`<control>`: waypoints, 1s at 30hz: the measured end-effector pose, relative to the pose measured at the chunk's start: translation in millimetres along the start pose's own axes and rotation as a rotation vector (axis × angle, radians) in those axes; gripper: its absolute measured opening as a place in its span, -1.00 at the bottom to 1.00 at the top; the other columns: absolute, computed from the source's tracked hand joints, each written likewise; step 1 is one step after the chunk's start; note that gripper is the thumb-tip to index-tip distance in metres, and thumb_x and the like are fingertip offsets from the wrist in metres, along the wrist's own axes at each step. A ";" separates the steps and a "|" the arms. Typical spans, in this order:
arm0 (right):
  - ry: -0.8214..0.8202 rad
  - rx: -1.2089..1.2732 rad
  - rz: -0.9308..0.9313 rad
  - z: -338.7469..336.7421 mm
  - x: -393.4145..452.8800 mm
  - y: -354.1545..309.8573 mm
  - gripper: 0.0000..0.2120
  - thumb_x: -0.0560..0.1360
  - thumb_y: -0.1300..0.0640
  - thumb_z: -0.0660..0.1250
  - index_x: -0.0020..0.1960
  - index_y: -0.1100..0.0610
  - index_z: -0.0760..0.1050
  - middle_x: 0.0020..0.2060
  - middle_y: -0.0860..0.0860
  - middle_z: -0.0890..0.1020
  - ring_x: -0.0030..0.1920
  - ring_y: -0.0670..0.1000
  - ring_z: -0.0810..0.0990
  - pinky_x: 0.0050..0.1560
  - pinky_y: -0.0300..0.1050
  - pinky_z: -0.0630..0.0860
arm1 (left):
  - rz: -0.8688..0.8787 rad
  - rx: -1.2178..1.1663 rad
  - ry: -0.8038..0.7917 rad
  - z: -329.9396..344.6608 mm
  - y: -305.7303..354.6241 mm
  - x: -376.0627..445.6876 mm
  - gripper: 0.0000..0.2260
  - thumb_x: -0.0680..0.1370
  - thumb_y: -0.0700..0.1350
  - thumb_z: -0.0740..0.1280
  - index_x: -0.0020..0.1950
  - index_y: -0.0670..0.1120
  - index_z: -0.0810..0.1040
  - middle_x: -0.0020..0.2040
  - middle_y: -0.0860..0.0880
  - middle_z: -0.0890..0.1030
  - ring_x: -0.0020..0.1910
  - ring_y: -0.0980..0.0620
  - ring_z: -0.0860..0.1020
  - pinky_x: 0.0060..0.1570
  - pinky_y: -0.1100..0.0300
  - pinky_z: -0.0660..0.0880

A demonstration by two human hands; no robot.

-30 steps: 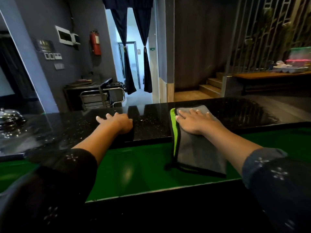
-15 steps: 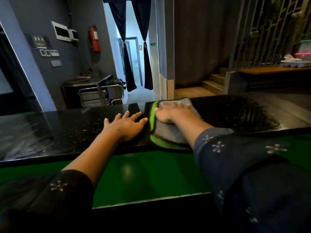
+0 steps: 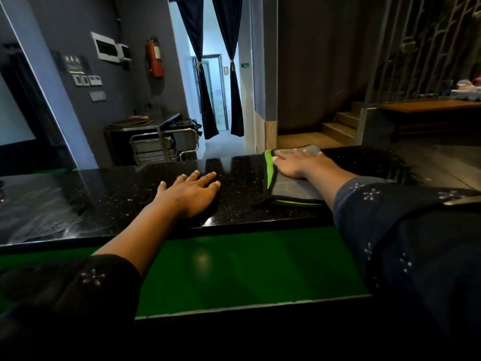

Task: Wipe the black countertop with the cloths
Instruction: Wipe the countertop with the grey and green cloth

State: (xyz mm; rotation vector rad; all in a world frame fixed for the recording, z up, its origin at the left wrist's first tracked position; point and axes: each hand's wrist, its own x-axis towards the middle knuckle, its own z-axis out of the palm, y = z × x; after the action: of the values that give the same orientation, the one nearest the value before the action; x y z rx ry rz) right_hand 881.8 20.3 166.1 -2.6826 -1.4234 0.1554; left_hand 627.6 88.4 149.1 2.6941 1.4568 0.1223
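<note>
A person leans over a black countertop [image 3: 117,201] fronted by a green ledge [image 3: 234,269], both arms stretched forward in dark, flower-dotted sleeves. At far left, streaks and glare on the stone blur its surface, and a shiny object at the frame's edge is cut off and cannot be identified. Behind the counter, a metal cart [image 3: 161,144] holds what look like stacked steel trays (their contents are too dark to make out), with flat items lying on the cabinet top just behind it. A red extinguisher [image 3: 154,58] hangs on the grey wall above. The left hand [image 3: 190,191] lies flat on the bare stone, fingers straight and spread, holding nothing. Beyond it, tied curtains [image 3: 208,74] frame a bright doorway. To the right, well apart from the left hand, the right hand [image 3: 296,162] presses palm-down with straight fingers on a grey cloth [image 3: 291,186] edged in green, which lies on the countertop near its far edge; the forearm hides the cloth's right side. At far right, a wooden table [image 3: 429,106] carries containers, blurred and partly cut off by the frame.
</note>
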 end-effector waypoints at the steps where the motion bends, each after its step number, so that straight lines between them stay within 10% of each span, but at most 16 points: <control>1: -0.001 0.006 -0.023 0.9 -9.5 -6.8 -0.43 0.60 -0.29 -0.18 0.58 -0.18 -0.02 0.60 0.09 -0.01 0.57 0.18 -0.03 0.48 0.34 -0.13 | -0.003 -0.004 -0.002 -0.3 0.4 0.3 -0.51 0.60 0.27 -0.12 0.54 0.27 -0.01 0.59 0.05 -0.04 0.56 -0.07 -0.06 0.44 -0.29 -0.13; 8: -0.030 0.000 -0.403 20.6 -111.3 -29.1 -0.46 0.59 -0.33 -0.20 0.55 -0.29 -0.08 0.60 -0.05 -0.05 0.58 0.07 -0.09 0.50 0.23 -0.18 | -0.005 -0.006 -0.018 -1.3 1.9 -7.1 -0.51 0.60 0.28 -0.14 0.54 0.28 -0.02 0.59 0.03 -0.04 0.56 -0.09 -0.06 0.45 -0.27 -0.15; 18: 0.045 -0.020 0.113 4.4 -79.6 15.5 -0.40 0.59 -0.31 -0.17 0.58 -0.15 0.01 0.59 0.10 0.03 0.56 0.20 0.01 0.48 0.35 -0.11 | 0.008 -0.028 -0.008 -0.2 1.5 -2.7 -0.49 0.59 0.28 -0.12 0.54 0.26 0.00 0.60 0.00 -0.03 0.56 -0.14 -0.07 0.42 -0.34 -0.18; 30: 0.085 0.022 -0.002 18.4 -159.5 23.3 -0.46 0.57 -0.37 -0.15 0.53 -0.33 0.04 0.59 -0.08 0.06 0.58 0.07 0.02 0.48 0.24 -0.09 | 0.061 -0.055 -0.023 0.0 -1.4 -9.9 -0.47 0.59 0.28 -0.13 0.56 0.22 0.03 0.60 -0.03 -0.03 0.56 -0.16 -0.07 0.42 -0.32 -0.21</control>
State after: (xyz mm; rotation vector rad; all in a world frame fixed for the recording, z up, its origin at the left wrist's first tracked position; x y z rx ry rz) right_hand 809.5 -124.2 151.5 -2.6366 -1.3919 0.0552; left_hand 621.1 80.9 148.6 2.6881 1.3454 0.1322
